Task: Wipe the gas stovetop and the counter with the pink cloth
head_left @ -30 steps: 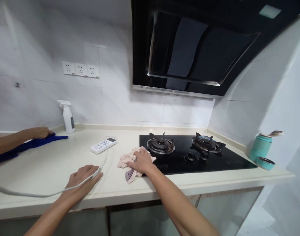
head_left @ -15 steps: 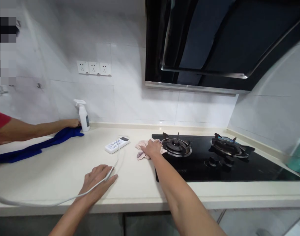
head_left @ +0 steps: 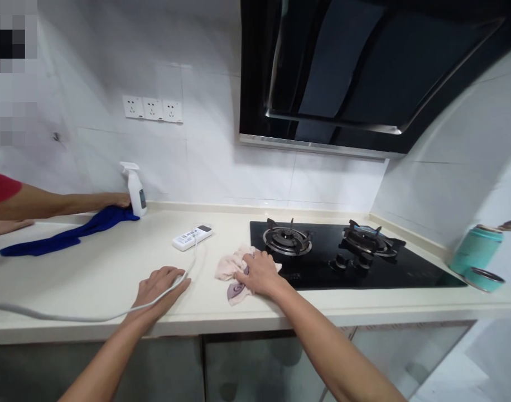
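Observation:
My right hand [head_left: 259, 272] presses a crumpled pale pink cloth [head_left: 232, 265] onto the counter, its fingers curled over the fabric at the hob's left edge. A purple-grey patch shows on the cloth's near part. My left hand [head_left: 161, 287] lies on the counter with its fingers stretched out and the thumb apart. A white cable [head_left: 88, 319] runs across the back of that hand, between thumb and fingers, up to a white oblong device [head_left: 192, 238] with printed text and a dark end. The black gas hob [head_left: 305, 279] is right of the cloth.
At the left, another person's arm [head_left: 80, 201] reaches over a blue cloth [head_left: 67, 237] beside a white spray bottle [head_left: 136, 194]. A range hood [head_left: 322, 72] overhangs the hob. Turquoise containers [head_left: 477, 251] stand at the right end of the counter [head_left: 92, 279].
My right hand has drawn the pink cloth nearer to the counter's front edge, and more of the cloth shows. The view has turned slightly right. My left hand stays beneath the cable.

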A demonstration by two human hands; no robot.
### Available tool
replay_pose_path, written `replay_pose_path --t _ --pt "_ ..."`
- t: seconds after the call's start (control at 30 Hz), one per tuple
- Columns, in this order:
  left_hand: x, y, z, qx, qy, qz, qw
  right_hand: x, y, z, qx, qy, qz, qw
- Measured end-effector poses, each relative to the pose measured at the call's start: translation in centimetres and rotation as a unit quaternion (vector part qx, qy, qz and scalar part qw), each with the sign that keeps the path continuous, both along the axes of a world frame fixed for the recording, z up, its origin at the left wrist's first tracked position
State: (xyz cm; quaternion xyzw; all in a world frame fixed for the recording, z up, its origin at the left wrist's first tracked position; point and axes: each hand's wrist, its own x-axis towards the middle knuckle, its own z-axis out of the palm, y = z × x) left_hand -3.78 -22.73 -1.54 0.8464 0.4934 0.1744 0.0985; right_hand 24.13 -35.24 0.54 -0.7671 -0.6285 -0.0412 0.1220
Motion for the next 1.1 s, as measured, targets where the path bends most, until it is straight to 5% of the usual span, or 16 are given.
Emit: replay_pose_path --t 0.17,0.3,0.4,0.5,0.63,0.8,1.1 --pt "-0.2 -0.8 0.3 0.012 -0.009 -0.001 1.0 0.4 -8.0 -1.3 0.054 0.005 0.091 0.994" --pt "-0.1 -1.0 0.4 0.022 -0.014 -0.003 1.0 5.1 -14.9 -2.8 0.094 0.03 0.072 0.993" --pt "-0.1 -0.8 0.3 0.028 0.008 -0.005 1.0 11.5 -20.1 -4.2 0.101 0.016 -0.028 0.994" --pt "-0.1 -0.6 0.2 0.027 0.016 -0.012 0.999 17.9 -24.8 -5.3 0.065 -0.037 -0.203 0.976" --pt "0.0 -0.4 0.0 0.029 0.022 -0.018 0.999 21.6 -27.4 -5.5 0.037 -0.088 -0.343 0.934" --pt "0.1 -0.2 -0.1 0.032 0.031 -0.015 0.999 16.5 -23.4 -4.5 0.048 -0.102 -0.28 0.953" --pt "-0.1 -0.2 0.3 0.037 0.036 -0.025 0.998 -2.3 -12.1 -2.9 0.119 0.008 0.016 0.993"
